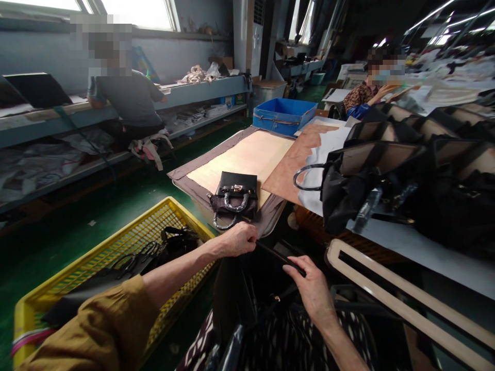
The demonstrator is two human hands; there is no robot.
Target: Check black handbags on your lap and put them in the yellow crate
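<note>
A large black handbag (234,293) rests in my lap, its dark opening facing up. My left hand (238,240) is closed in a pinch on the far end of its upper edge. At the near part of that same edge, my right hand (312,291) grips it between thumb and fingers. A small metal piece (276,298) glints inside or on the bag; I cannot tell which. Just beyond my left hand, a small black handbag (245,181) with plastic-wrapped handles and a metal clasp lies on the cloth-covered table (235,154).
To the left stands a yellow plastic crate (34,299) holding black bag pieces. More black handbags (371,170) crowd the table at right. A slotted pale board (402,304) juts in below them. A blue bin (284,116) stands behind. Two people (129,98) sit working farther off.
</note>
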